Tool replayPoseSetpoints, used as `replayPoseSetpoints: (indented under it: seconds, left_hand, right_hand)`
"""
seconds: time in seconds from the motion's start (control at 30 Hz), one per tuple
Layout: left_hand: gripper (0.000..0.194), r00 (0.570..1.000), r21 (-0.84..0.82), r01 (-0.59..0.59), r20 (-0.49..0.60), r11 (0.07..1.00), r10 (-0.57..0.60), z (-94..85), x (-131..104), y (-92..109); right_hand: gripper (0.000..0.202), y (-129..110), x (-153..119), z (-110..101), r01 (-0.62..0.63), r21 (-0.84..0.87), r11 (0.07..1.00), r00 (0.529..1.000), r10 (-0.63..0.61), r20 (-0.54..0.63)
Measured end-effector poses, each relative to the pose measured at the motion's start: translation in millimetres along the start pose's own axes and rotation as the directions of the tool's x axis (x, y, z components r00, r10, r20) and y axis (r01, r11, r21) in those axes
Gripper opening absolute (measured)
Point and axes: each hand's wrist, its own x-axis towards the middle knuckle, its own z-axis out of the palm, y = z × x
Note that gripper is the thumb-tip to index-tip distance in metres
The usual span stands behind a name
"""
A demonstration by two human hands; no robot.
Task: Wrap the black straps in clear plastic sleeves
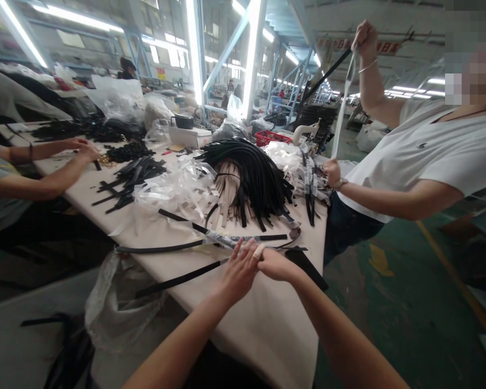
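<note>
My left hand (240, 273) lies with fingers stretched out over the near part of the table, by black belts partly wrapped in clear plastic (227, 239). My right hand (277, 265) is closed and meets the fingertips of my left hand. A pale wrap (259, 252) shows on a finger where the hands touch; what my right fingers grip is hidden. One black belt (182, 276) runs out to the left from beneath my left hand. Beyond the hands lies a large bundle of black straps (251, 167) with pale undersides.
Clear plastic film (178, 189) and a pile of short black straps (133, 175) cover the table's left part. A co-worker's hands (83, 148) work at the left edge. At right, a standing person (421, 151) stretches a strap and plastic sleeve. A white sack (113, 302) hangs below the table edge.
</note>
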Motion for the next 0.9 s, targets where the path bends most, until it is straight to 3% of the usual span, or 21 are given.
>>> replayPoseSetpoints:
  seconds: [0.13,0.23,0.3,0.37,0.43,0.5,0.57,0.63,0.7,0.83,0.9]
  left_hand:
    - [0.026,0.975,0.326,-0.141,0.21,0.935,0.074,-6.8,29,-31]
    - [0.022,0.965,0.452,-0.16,0.257,0.877,0.043,-18.3,36,-57]
    - [0.024,0.964,0.466,-0.13,0.264,0.875,0.003,-23.2,33,-66]
    - [0.038,0.961,0.452,-0.087,0.274,0.888,-0.045,-27.5,22,-72]
    - [0.072,0.953,0.445,-0.03,0.284,0.895,-0.109,-34.4,3,-81]
    - [0.094,0.936,0.459,0.027,0.302,0.888,-0.184,-44.9,-18,-96]
    - [0.096,0.908,0.478,0.064,0.336,0.876,-0.25,-56.6,-35,-115]
    - [0.094,0.882,0.478,0.068,0.382,0.876,-0.277,-66.1,-40,-134]
    - [0.094,0.866,0.455,0.039,0.429,0.89,-0.257,-71.5,-32,-149]
    - [0.093,0.831,0.4,-0.007,0.512,0.916,-0.217,-73.1,11,-163]
    - [0.079,0.802,0.382,-0.029,0.561,0.924,-0.207,-73.4,32,-165]
  right_hand:
    - [0.069,-11,-10,-20,-0.019,-0.252,0.968,0.993,-0.01,-0.116]
    - [0.069,-2,-14,-42,0.058,-0.402,0.914,0.99,-0.105,-0.096]
    - [0.069,10,-8,-56,0.043,-0.497,0.867,0.994,-0.087,-0.065]
    - [0.079,25,3,-67,-0.032,-0.594,0.803,0.998,-0.005,-0.061]
    - [0.093,41,16,-73,-0.065,-0.67,0.74,0.998,0.04,-0.053]
    - [0.104,56,28,-70,0.012,-0.701,0.713,1.0,-0.004,0.013]
    - [0.109,66,40,-61,0.131,-0.687,0.715,0.991,-0.088,0.098]
    - [0.103,72,52,-50,0.212,-0.654,0.726,0.977,-0.16,0.138]
    - [0.085,73,64,-40,0.232,-0.648,0.725,0.972,-0.192,0.134]
    - [0.047,73,81,-37,0.149,-0.712,0.686,0.989,-0.123,0.088]
    - [0.039,75,84,-44,0.109,-0.729,0.676,0.994,-0.092,0.063]
